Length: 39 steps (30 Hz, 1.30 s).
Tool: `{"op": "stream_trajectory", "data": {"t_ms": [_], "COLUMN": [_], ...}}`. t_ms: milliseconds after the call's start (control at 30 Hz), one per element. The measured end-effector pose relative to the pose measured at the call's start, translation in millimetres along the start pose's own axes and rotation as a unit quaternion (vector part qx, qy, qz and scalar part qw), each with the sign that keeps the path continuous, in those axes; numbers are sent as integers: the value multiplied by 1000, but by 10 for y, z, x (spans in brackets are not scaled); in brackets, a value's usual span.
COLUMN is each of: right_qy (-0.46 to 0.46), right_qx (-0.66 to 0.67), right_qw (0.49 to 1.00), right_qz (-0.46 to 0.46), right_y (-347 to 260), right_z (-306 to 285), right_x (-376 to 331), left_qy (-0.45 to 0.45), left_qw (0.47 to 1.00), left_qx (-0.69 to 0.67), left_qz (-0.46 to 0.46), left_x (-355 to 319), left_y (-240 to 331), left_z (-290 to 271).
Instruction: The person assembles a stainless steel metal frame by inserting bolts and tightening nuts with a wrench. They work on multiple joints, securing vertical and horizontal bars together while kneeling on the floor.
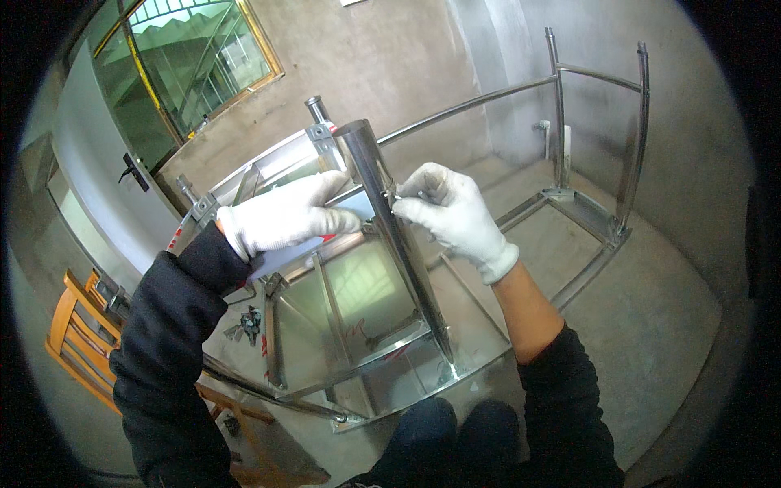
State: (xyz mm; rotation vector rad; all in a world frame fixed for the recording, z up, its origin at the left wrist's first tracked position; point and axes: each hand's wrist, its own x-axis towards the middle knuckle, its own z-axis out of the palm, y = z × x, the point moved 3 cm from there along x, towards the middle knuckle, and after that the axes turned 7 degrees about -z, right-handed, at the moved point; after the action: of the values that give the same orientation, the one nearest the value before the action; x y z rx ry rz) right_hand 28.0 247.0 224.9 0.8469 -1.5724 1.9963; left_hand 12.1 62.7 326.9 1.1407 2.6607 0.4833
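A thick shiny metal tube (407, 264) stands tilted in front of me, its upper end at the middle of the view. White knitted gloves cover both hands. My right hand (455, 213) is closed in a pinch at the tube's right side, on a small metal piece too small to name. My left hand (285, 215) lies on the other side, thumb and fingers apart, fingertips close to the tube; whether they touch it I cannot tell. Below and behind is a metal frame (333, 317) with thin bars and a shiny sheet panel (370, 285).
A curved metal rail (472, 104) runs right to upright posts (559, 122) on a rectangular base. At left stands a wooden chair (77, 342) near a white door (102, 175). Small dark hardware (248, 325) lies on the concrete floor (651, 325). A window (199, 61) is in the far wall.
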Motion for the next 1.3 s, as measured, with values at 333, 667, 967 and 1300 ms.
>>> {"op": "stream_trajectory", "data": {"t_ms": [333, 667, 967, 1300], "right_qy": [-39, -50, 11, -10], "right_qx": [-127, -203, -16, -24], "right_qw": [989, 974, 999, 997], "right_qz": [-69, -85, 30, -71], "right_y": [15, -94, 1, 103], "right_z": [-95, -80, -18, -48], "right_x": [74, 95, 26, -13], "left_qy": [55, 54, 52, 136], "left_qw": [983, 986, 991, 958], "left_qx": [-157, -137, -111, 216], "left_qz": [-80, -76, -57, 130], "left_x": [39, 25, 47, 31], "left_y": [-30, -38, -114, -145], "left_z": [-52, -87, -75, -44]}}
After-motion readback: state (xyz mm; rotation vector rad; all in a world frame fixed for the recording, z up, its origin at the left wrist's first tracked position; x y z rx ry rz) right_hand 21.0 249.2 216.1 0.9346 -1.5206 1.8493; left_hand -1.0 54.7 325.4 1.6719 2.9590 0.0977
